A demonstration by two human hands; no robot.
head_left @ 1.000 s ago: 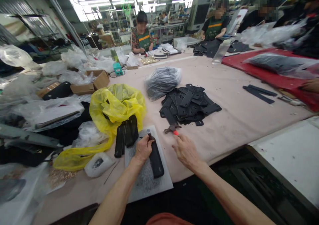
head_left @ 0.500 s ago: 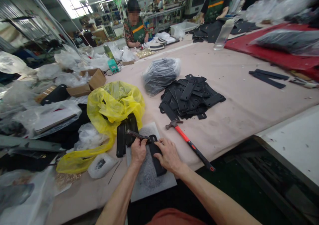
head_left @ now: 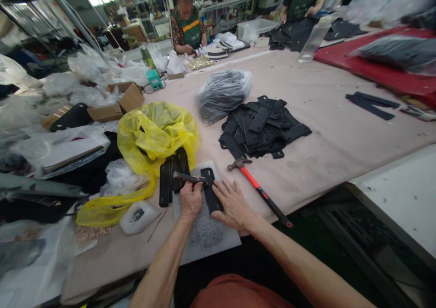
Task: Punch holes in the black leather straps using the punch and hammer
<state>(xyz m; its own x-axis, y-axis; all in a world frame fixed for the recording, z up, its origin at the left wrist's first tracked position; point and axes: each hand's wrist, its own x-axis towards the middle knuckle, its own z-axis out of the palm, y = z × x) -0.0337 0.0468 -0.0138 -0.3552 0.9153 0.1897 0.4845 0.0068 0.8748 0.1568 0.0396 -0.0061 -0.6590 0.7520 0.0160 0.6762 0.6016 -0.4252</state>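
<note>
The black strip (head_left: 211, 198) is lying flat on a speckled pale board (head_left: 201, 240), its long axis running away from the person and its far end leaning slightly left. It is showing a dull, dark face, a rounded far end and a small slot-like mark near that end.

A slim metal tool (head_left: 189, 177) is pointing sideways, its long axis running nearly across the strip. Its right end is reaching over the strip's left edge; whether it is touching there, I cannot tell. The left hand (head_left: 190, 200) is grasping this tool between thumb and fingers. The right hand (head_left: 235, 208) is lying spread and unclenched, its fingers resting along the strip's right side, gripping nothing.

Just right of that hand, a claw hammer (head_left: 251, 178) is lying on the table (head_left: 323, 135), its orange-and-black handle slanting toward the near edge. Beyond its head, a pile of black strips (head_left: 264, 126) is spreading loosely, with a plastic-wrapped bundle (head_left: 223, 94) sitting behind. Left of these, a yellow bag (head_left: 160, 133) is slumping open.
</note>
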